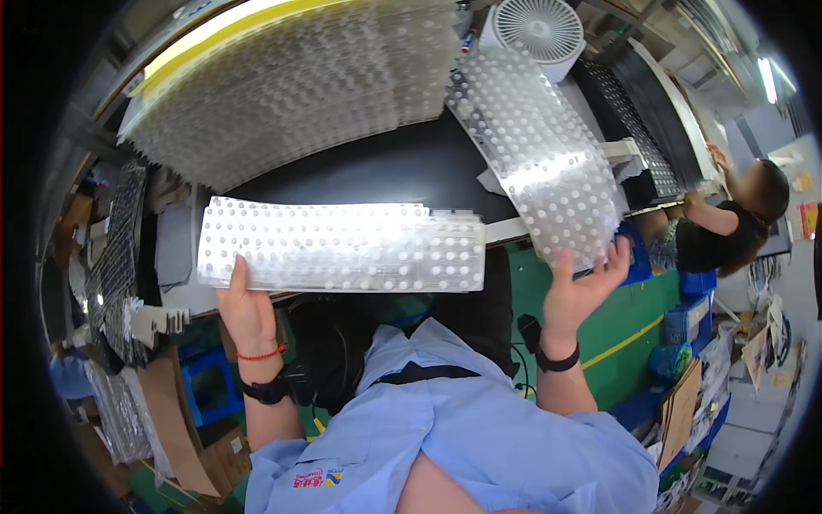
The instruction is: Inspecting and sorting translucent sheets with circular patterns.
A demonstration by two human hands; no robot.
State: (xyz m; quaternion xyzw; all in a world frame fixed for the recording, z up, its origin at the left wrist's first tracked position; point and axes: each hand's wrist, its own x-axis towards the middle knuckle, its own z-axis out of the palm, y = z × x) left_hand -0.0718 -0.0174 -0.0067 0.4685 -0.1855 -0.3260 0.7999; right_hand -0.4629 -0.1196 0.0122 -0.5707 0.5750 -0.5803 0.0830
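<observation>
A stack of clear plastic sheets with rows of round silvery dots lies level in front of me over the table's near edge. My left hand grips its near left edge, thumb on top and the other fingers hidden underneath. Another long dotted sheet stack lies slanted at the right, its near end overhanging the table edge. My right hand is at that near end, palm up with fingers spread, the fingertips at its edge.
A tall pile of similar dotted sheets stands at the back left of the black table. A white fan is at the back right. Black perforated trays lie beyond the slanted stack. A person works at the far right.
</observation>
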